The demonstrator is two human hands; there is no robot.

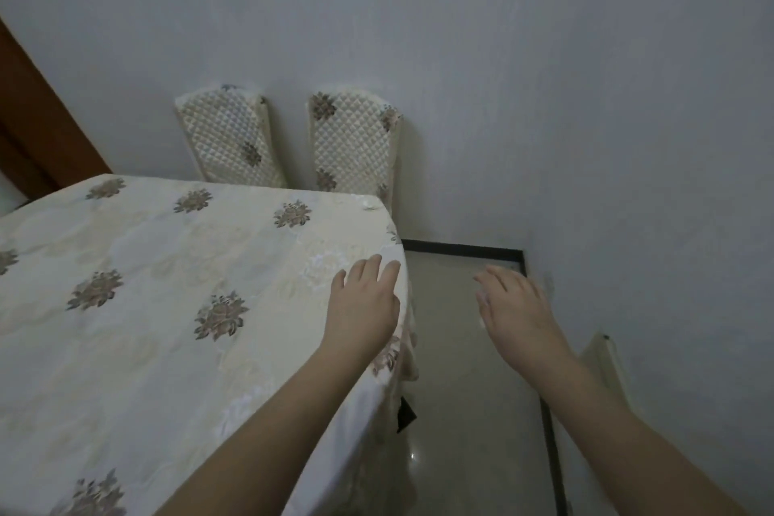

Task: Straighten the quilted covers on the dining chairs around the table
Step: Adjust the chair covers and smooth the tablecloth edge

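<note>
Facing quilted covers point(356, 138) (beyond both grips)

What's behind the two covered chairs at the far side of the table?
Directly behind both quilted chair backs, left and right, is the plain pale wall. The tablecloth-covered table hides their seats and legs, so any gap to the wall cannot be seen.

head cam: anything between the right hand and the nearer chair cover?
Head view: only bare floor and the tablecloth's corner lie between the right hand and the right chair cover. Left hand sits off that line.
</note>
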